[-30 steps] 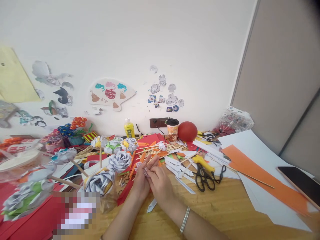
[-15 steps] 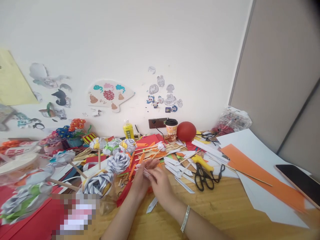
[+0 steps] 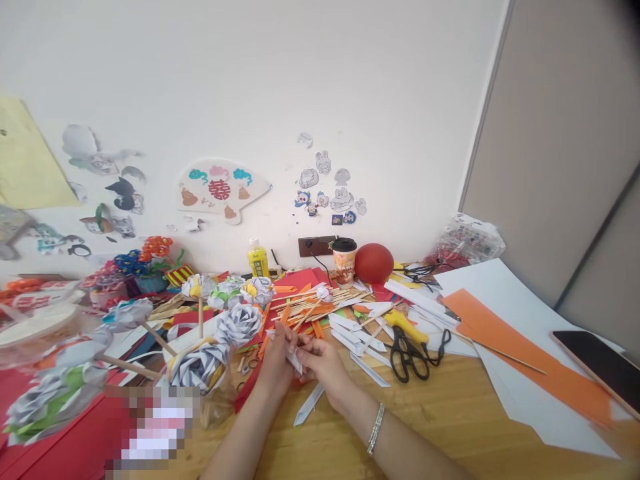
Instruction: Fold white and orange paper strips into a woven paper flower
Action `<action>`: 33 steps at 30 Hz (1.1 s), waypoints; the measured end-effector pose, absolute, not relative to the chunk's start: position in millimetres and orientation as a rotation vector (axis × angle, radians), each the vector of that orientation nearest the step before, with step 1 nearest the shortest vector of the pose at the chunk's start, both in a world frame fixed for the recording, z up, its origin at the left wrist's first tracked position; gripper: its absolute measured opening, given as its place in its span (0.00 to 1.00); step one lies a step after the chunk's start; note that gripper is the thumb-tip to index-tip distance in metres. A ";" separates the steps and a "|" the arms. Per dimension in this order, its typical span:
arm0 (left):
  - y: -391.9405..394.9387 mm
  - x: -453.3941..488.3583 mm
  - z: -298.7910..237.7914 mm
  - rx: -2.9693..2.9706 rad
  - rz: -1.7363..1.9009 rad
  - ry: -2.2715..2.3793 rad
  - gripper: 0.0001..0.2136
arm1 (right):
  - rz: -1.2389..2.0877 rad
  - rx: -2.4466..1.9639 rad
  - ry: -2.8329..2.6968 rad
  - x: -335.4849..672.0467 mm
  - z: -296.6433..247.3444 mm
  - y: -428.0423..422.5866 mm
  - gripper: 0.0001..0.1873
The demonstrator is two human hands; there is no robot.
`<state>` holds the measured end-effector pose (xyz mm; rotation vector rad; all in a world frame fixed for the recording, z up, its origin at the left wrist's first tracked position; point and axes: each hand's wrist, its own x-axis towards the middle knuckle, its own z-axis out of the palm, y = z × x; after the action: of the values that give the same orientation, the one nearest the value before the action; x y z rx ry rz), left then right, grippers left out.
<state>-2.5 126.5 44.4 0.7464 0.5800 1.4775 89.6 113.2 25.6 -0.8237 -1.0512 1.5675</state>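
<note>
My left hand [image 3: 277, 363] and my right hand [image 3: 323, 363] meet over the wooden table [image 3: 440, 427], fingers pinched together on a small white folded paper strip [image 3: 293, 358]. A second white paper strip [image 3: 309, 404] lies on the wood just below my right hand. Paper roses on wooden sticks [image 3: 239, 324] stand close to the left of my hands. A pile of thin wooden sticks [image 3: 320, 303] and white folded strips [image 3: 357, 337] lies just beyond them.
Black scissors [image 3: 409, 353] and a yellow glue gun [image 3: 403, 325] lie to the right. Orange paper [image 3: 525, 350] on white sheets and a dark phone [image 3: 603, 363] sit at far right. A cup [image 3: 345, 260], red ball [image 3: 374, 263] and yellow bottle [image 3: 258, 258] stand by the wall.
My fingers were stretched forward around the strip; now both hands have curled in and drawn slightly toward me, pinching the strip lower over the table.
</note>
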 end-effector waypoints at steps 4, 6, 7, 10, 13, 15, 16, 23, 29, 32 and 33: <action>126.4 -0.7 44.6 0.816 1.468 0.566 0.16 | 1.655 -0.789 -1.069 93.1 26.7 113.2 0.16; 126.8 -0.6 43.1 0.837 1.546 0.614 0.16 | 1.516 -0.858 -1.207 92.2 25.3 112.4 0.14; 126.8 -0.7 42.3 0.832 1.591 0.640 0.16 | 1.363 -0.901 -1.315 91.2 24.3 111.5 0.13; 125.7 -1.1 41.6 0.778 1.674 0.683 0.19 | 0.761 -0.958 -1.612 87.3 21.6 107.2 0.11; 124.6 -0.9 43.0 0.722 1.698 0.710 0.21 | 0.513 -0.983 -1.663 84.2 20.0 104.7 0.05; 125.2 -0.1 42.9 0.695 1.702 0.745 0.21 | 0.612 -1.038 -1.585 83.4 19.6 106.0 0.04; 126.0 0.4 42.0 0.685 1.700 0.766 0.21 | 0.699 -1.065 -1.526 83.5 19.7 107.3 0.04; 133.3 -4.9 29.7 0.732 1.829 1.089 0.17 | 0.876 -1.121 -1.301 89.6 26.2 110.7 0.02; 131.2 -7.9 34.0 0.746 1.827 1.189 0.21 | 0.989 -1.033 -1.269 88.6 27.9 107.4 0.03; 131.2 -2.4 36.9 0.700 1.795 1.018 0.20 | 1.067 -1.006 -1.210 88.1 25.3 108.6 0.04; 131.7 -0.3 37.4 0.706 1.771 0.957 0.20 | 1.092 -0.997 -1.183 88.4 24.6 109.3 0.05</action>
<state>-0.3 131.7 37.4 0.7056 0.9566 1.7710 88.4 109.3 24.6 -0.9971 -1.1826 1.0918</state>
